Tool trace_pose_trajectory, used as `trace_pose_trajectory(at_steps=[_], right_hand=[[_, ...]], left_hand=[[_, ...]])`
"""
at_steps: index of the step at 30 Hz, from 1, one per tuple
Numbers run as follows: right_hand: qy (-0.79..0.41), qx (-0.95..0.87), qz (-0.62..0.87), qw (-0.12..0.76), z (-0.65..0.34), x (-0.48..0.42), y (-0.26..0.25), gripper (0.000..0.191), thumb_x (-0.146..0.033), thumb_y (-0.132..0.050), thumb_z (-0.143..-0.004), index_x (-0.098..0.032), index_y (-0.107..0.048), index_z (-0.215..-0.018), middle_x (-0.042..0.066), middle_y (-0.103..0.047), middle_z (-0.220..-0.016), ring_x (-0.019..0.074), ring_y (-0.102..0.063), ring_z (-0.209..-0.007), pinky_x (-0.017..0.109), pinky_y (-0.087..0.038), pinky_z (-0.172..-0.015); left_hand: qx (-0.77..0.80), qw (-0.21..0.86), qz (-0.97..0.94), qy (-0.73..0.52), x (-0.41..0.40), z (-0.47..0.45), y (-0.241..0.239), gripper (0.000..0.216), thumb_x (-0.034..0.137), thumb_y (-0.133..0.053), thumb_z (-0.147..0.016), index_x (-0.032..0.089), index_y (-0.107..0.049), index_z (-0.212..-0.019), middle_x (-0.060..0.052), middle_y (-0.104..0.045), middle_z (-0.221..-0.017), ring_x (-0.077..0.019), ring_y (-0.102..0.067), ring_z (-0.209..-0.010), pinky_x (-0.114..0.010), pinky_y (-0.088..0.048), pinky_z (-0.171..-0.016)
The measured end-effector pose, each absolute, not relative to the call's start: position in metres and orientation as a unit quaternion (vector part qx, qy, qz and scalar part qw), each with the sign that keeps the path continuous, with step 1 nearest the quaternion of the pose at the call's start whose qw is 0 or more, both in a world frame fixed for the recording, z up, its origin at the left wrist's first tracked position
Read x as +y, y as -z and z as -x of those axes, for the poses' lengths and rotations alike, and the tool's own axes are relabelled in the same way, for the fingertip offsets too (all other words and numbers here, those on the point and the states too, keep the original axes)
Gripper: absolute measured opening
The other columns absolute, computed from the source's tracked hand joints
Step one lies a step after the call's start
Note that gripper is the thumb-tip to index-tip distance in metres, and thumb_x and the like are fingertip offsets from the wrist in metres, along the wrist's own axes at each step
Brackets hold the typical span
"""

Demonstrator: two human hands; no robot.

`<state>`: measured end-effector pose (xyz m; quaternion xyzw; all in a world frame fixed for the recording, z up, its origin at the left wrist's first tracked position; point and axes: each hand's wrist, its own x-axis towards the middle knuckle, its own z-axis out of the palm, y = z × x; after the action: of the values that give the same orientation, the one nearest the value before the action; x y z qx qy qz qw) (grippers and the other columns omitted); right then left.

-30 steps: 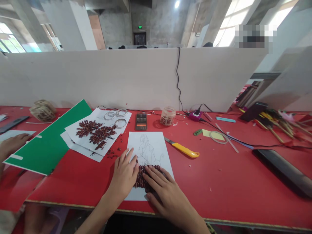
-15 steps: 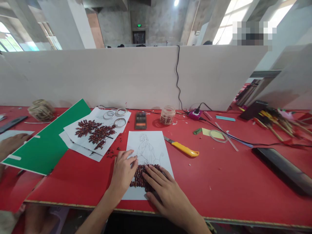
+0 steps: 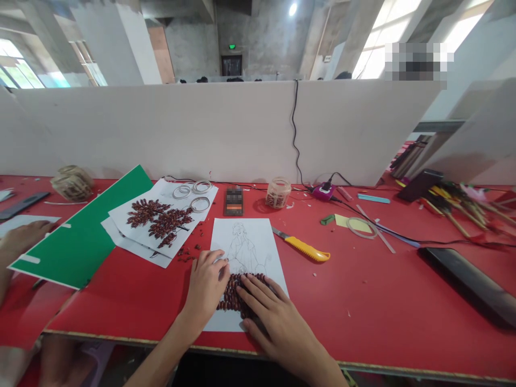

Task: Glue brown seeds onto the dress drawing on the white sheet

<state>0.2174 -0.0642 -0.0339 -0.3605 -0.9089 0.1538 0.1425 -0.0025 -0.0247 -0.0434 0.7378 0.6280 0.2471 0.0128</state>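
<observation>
A white sheet with a line drawing of a figure (image 3: pixel 246 247) lies on the red table near its front edge. A patch of dark red beans (image 3: pixel 234 293) covers the drawing's lower part. My left hand (image 3: pixel 206 287) rests on the sheet's left side, fingers curled against the beans. My right hand (image 3: pixel 274 320) lies flat over the beans' right side, fingers stretched toward the left hand. Neither hand holds anything that I can see.
A yellow utility knife (image 3: pixel 302 246) lies right of the sheet. Left are bean-covered sheets (image 3: pixel 159 220), tape rings (image 3: pixel 199 203), a green board (image 3: pixel 84 231) and another person's hand (image 3: pixel 20 239). A jar (image 3: pixel 278 192), cables (image 3: pixel 382 226) and sticks (image 3: pixel 463 207) sit farther back.
My left hand's fingers have curled in from flat toward the beans. My right hand has hardly moved.
</observation>
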Motion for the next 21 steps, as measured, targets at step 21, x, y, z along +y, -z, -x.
trace_pose_trajectory(at_steps=[21], right_hand=[[-0.133, -0.914, 0.361, 0.125, -0.219, -0.063, 0.036, 0.06, -0.035, -0.051, -0.105, -0.027, -0.033, -0.162, 0.0, -0.03, -0.168, 0.0243, -0.03, -0.155, 0.053, -0.027, -0.129]], left_hand=[[0.615, 0.01, -0.743, -0.262, -0.003, 0.08, 0.03, 0.039, 0.025, -0.039, -0.105, 0.018, -0.067, -0.131, -0.012, -0.069, -0.13, -0.0274, -0.061, -0.121, -0.046, -0.048, -0.107]])
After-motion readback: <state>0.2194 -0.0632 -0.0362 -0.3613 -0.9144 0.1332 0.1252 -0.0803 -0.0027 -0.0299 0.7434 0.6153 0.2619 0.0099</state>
